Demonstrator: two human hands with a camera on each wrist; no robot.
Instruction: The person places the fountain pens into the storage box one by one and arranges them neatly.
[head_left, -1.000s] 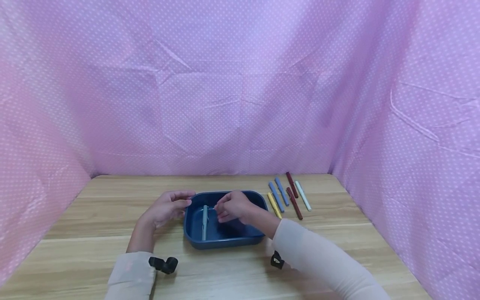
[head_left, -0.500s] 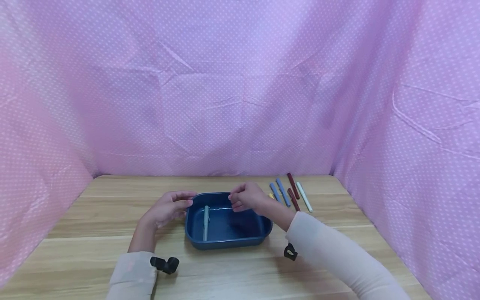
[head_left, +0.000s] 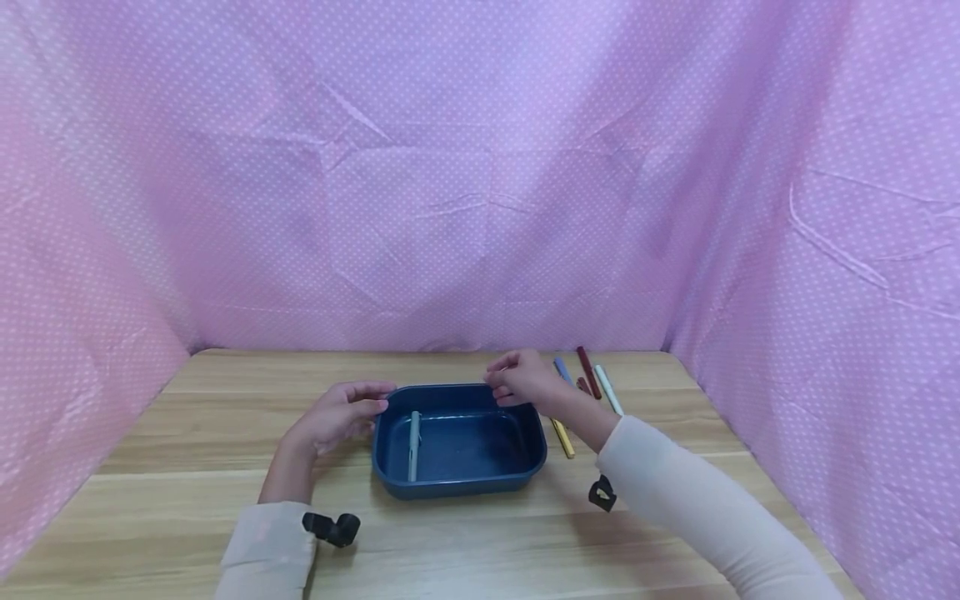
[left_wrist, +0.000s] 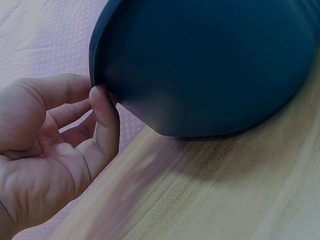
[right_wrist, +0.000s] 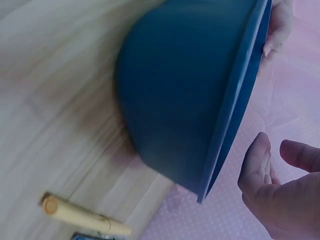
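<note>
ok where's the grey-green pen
In the head view, the grey-green pen lies inside the dark blue tray, near its left end, which the left hand pinches.

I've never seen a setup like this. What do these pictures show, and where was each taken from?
No robot here, just a person's two bare hands. The wide picture comes from a camera on the head; the close ones from cameras on each wrist. The left hand pinches the rim of a dark blue, rounded rectangular tray standing on a light wood-grained table. Inside lies a slim grey-green pen. The right hand, near the tray's far right corner, holds nothing that shows. To the tray's right lie a slim yellow pen, a blue pen, dark red pens and a whitish pen, some partly hidden by that arm. Pink dotted cloth hangs behind.
</note>
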